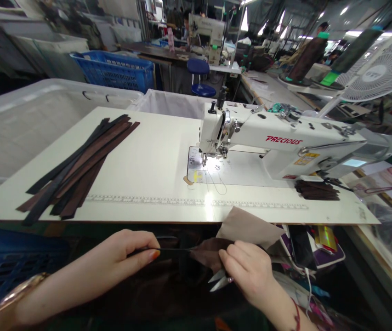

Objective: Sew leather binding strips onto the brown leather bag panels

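My left hand (130, 253) pinches the edge of a dark strip of fabric (175, 249) between thumb and forefinger, in front of the table edge. Stretched across, the strip runs to a brown fabric piece (209, 254) gripped by my right hand (249, 271). That same hand also holds small scissors (219, 280), whose blades poke out below the fingers, pointing left and slightly apart. Behind it, a beige flap of material (249, 227) leans up against the table edge. The lower part of the fabric is lost in the dark over my lap.
A white sewing machine (278, 138) stands on the white table (147, 170). Dark brown and black strips (82, 168) lie piled at the left, and a small dark bundle (316, 190) at the right. A blue crate (113, 71) and a fan (385, 69) are beyond.
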Demonstrator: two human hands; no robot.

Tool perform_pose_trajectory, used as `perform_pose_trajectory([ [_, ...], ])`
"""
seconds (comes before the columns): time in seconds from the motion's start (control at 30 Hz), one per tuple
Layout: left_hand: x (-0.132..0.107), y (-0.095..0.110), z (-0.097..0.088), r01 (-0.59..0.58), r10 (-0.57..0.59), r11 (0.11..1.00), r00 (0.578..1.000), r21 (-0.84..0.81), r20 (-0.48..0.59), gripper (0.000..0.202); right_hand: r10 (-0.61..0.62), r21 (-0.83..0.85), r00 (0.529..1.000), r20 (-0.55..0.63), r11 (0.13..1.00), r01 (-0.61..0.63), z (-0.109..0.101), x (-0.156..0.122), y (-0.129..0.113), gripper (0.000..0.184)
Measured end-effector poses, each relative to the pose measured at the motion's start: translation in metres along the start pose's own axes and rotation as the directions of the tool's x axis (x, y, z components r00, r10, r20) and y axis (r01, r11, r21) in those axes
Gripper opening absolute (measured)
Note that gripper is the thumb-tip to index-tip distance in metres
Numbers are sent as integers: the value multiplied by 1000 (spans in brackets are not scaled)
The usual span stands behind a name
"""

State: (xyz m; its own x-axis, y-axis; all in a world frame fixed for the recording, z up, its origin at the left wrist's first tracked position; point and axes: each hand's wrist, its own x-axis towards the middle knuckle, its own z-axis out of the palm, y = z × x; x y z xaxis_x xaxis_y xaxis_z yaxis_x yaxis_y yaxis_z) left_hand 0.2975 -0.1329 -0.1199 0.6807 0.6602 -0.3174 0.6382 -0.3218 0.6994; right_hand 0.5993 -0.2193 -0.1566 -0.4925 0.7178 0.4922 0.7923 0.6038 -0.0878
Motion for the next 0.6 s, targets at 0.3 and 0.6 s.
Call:
perform_pose_trajectory([
  [0.3, 17, 28, 26, -68, 59, 991, 995, -117, -77, 37, -107, 11, 994, -15, 994, 107, -1, 14, -23, 22],
  [0.6, 27, 38, 41, -246, 231, 967, 953, -57, -198, 30, 14, 200, 997, 77, 979, -29, 1, 17, -29, 28],
])
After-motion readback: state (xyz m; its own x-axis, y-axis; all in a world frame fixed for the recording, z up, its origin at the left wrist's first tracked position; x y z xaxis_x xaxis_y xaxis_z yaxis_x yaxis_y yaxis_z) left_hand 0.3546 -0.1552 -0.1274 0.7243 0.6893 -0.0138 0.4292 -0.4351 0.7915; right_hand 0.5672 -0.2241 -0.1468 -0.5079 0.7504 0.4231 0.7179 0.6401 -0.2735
